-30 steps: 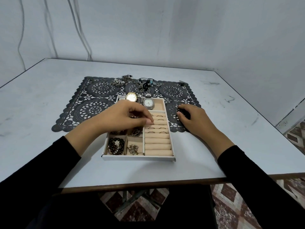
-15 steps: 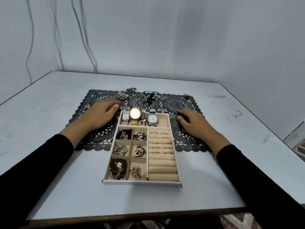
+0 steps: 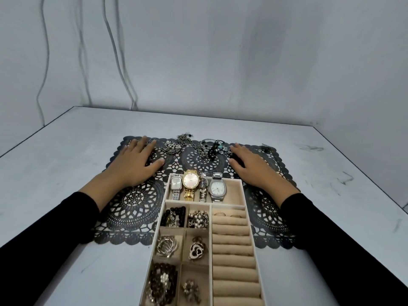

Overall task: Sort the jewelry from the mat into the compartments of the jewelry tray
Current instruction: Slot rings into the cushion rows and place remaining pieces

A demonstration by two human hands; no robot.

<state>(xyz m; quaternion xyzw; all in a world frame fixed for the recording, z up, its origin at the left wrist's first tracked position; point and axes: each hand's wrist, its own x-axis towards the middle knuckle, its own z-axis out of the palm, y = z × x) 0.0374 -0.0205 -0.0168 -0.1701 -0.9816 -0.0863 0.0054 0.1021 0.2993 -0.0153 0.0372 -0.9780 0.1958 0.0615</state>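
A beige jewelry tray (image 3: 244, 192) sits on a black lace mat (image 3: 136, 202). Its top compartment holds several watches (image 3: 191, 184); small left compartments hold beads, brooches and a heart pendant (image 3: 197, 251); two rings (image 3: 227, 214) sit in the ring rolls at right. Loose jewelry (image 3: 192, 146) lies in a tangle along the mat's far edge. My left hand (image 3: 134, 162) lies flat on the mat left of the tray, fingertips near the far edge. My right hand (image 3: 254, 166) lies flat on the mat to the right, fingers beside the loose pile. Neither holds anything.
The mat lies on a white table (image 3: 66, 140) that meets grey walls at the back and right. A small dark piece (image 3: 266, 147) lies at the mat's far right corner. Cables (image 3: 119, 62) hang down the back wall.
My left hand left the ring rolls and moved up-left onto the mat; my right hand slid farther toward the loose pile. The view has tilted up and closer.
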